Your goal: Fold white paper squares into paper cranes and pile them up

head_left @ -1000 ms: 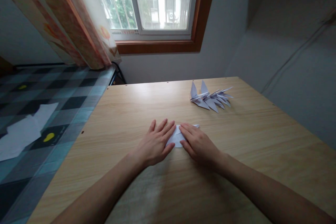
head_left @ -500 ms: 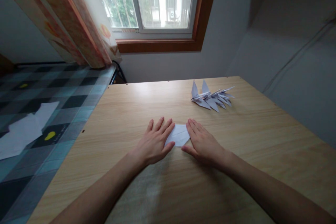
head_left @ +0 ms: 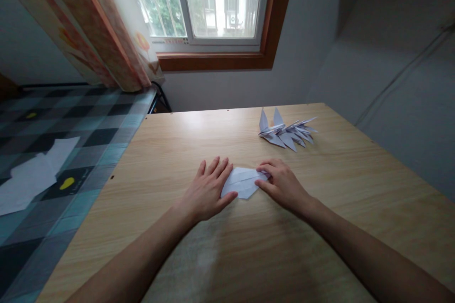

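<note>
Head view: right hand (head_left: 285,185), narrow grip on folded paper (head_left: 242,182)

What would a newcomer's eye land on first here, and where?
Probably the folded white paper on the wooden table, the left hand spread at its left end and the right hand pinching its right end. Farther back and to the right, a spiky cluster of folded paper draws notice, as does the bright window at the top.

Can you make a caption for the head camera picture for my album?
Left hand spread on folded white paper, right hand at its other end, spiky paper pieces behind on wooden table.
</note>
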Motion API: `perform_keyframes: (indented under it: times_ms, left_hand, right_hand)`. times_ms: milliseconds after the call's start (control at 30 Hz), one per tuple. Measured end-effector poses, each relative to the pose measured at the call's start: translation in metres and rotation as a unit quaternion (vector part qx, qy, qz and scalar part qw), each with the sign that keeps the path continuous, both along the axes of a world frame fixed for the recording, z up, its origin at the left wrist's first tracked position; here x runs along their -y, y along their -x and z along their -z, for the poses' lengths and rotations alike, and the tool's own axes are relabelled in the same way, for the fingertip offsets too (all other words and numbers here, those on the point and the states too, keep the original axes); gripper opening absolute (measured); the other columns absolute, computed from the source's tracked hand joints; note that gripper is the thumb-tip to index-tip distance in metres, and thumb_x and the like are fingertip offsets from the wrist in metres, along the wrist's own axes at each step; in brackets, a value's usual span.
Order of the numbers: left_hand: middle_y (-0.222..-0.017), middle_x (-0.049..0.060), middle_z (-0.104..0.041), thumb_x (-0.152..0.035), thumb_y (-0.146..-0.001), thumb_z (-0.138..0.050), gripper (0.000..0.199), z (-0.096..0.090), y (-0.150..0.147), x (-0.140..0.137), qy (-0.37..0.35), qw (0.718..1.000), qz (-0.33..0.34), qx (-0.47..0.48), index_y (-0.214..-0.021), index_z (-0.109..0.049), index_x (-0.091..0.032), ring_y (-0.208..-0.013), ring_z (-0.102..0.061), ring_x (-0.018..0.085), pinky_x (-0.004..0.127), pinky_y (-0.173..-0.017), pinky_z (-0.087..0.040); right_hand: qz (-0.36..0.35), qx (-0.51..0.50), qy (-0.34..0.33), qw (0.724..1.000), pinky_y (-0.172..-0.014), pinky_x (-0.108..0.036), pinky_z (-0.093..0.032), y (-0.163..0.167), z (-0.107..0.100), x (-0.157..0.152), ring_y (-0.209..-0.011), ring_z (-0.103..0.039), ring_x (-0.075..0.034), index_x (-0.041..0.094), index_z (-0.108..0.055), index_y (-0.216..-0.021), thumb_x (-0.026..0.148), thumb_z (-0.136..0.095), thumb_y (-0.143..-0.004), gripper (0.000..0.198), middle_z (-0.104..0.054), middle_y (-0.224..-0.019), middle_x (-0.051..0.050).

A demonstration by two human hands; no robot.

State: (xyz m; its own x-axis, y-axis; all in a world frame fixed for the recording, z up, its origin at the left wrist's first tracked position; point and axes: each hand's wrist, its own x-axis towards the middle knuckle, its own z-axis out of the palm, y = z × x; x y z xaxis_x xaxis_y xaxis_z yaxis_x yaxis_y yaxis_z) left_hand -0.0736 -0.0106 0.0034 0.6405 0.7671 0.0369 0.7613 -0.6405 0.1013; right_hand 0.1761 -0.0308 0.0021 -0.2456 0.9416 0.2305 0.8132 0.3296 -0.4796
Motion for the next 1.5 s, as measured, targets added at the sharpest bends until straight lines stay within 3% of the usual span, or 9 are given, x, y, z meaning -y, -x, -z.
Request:
perform_keyframes:
  times_ms: [300,500,667,767,933,1067,1200,1400,1500]
  left_hand:
    - [-0.152,0.016,-0.043,-0.05,-0.092,-0.051,0.061,0.001,0.0,-0.001,-0.018,0.999,0.004,0.035,-0.142,-0.047,-0.015,-0.144,-0.031,0.038,0.061,-0.115,-0.025]
    - [-0.148,0.014,-0.049,-0.049,-0.091,-0.055,0.06,0.002,0.001,-0.002,-0.034,0.998,0.012,0.06,-0.141,-0.048,-0.017,-0.141,-0.036,0.035,0.057,-0.115,-0.026]
    - [-0.144,0.01,-0.054,-0.042,-0.094,-0.053,0.044,0.003,0.004,-0.005,-0.058,0.988,0.105,0.094,-0.134,-0.056,-0.024,-0.135,-0.044,0.031,0.052,-0.111,-0.032]
    - [-0.134,0.008,-0.062,-0.046,-0.094,-0.054,0.037,0.003,0.004,-0.006,-0.057,0.981,0.154,0.105,-0.121,-0.064,-0.023,-0.127,-0.052,0.029,0.047,-0.106,-0.036]
    - [-0.117,0.005,-0.07,-0.041,-0.096,-0.054,0.028,0.002,0.003,-0.006,-0.088,0.974,0.168,0.122,-0.111,-0.069,-0.023,-0.109,-0.059,0.023,0.039,-0.095,-0.042]
    - [-0.101,0.003,-0.07,-0.035,-0.096,-0.056,0.02,0.004,0.001,-0.004,-0.107,0.966,0.187,0.144,-0.101,-0.071,-0.024,-0.09,-0.059,0.018,0.034,-0.082,-0.044]
    - [-0.088,0.003,-0.066,-0.03,-0.097,-0.053,0.021,0.005,-0.001,-0.003,-0.099,0.963,0.187,0.166,-0.089,-0.071,-0.021,-0.079,-0.057,0.015,0.03,-0.074,-0.045]
    - [-0.082,0.004,-0.064,-0.034,-0.098,-0.051,0.026,0.004,-0.003,-0.004,-0.073,0.968,0.17,0.17,-0.086,-0.07,-0.019,-0.076,-0.058,0.016,0.029,-0.071,-0.046]
    - [-0.085,0.005,-0.066,-0.03,-0.099,-0.049,0.023,0.004,-0.003,-0.004,-0.067,0.969,0.153,0.182,-0.097,-0.068,-0.018,-0.078,-0.059,0.017,0.03,-0.072,-0.047]
  right_hand:
    - [0.001,-0.092,0.071,0.993,-0.077,-0.032,-0.046,-0.003,0.001,-0.003,-0.084,-0.059,-0.021,0.015,-0.067,-0.116,0.016,-0.072,-0.072,0.044,-0.066,-0.089,-0.004]
    - [-0.003,-0.109,0.109,0.988,-0.069,-0.028,-0.041,-0.003,-0.002,-0.005,-0.074,-0.056,-0.017,0.017,-0.072,-0.1,0.01,-0.068,-0.071,0.031,-0.063,-0.079,-0.001]
    - [-0.034,-0.102,0.047,0.993,-0.082,-0.034,-0.046,-0.006,-0.001,-0.005,-0.09,-0.06,-0.021,0.015,-0.067,-0.11,0.01,-0.07,-0.075,0.035,-0.066,-0.097,-0.007]
    - [-0.124,-0.051,-0.036,0.99,-0.092,-0.041,-0.044,-0.007,0.002,-0.003,-0.102,-0.058,-0.026,0.016,-0.067,-0.11,0.021,-0.075,-0.078,0.033,-0.066,-0.109,-0.01]
    - [-0.231,-0.002,-0.123,0.965,-0.085,-0.039,-0.045,0.001,0.011,0.0,-0.09,-0.059,-0.024,0.019,-0.07,-0.094,0.037,-0.077,-0.079,0.024,-0.069,-0.095,-0.007]
    - [-0.22,-0.019,-0.128,0.967,-0.079,-0.034,-0.046,0.007,0.013,0.002,-0.085,-0.059,-0.021,0.019,-0.068,-0.085,0.028,-0.068,-0.088,0.01,-0.068,-0.087,-0.006]
    - [-0.205,-0.036,-0.105,0.973,-0.077,-0.031,-0.047,0.008,0.012,0.003,-0.084,-0.059,-0.02,0.018,-0.065,-0.079,0.022,-0.061,-0.093,0.015,-0.067,-0.086,-0.007]
    - [-0.162,-0.043,-0.077,0.983,-0.076,-0.031,-0.047,0.011,0.013,0.002,-0.083,-0.058,-0.02,0.017,-0.061,-0.081,0.017,-0.058,-0.092,0.012,-0.064,-0.086,-0.007]
    - [-0.135,-0.04,-0.07,0.988,-0.074,-0.031,-0.045,0.013,0.013,0.003,-0.08,-0.057,-0.02,0.018,-0.06,-0.079,0.017,-0.057,-0.092,0.014,-0.062,-0.083,-0.006]
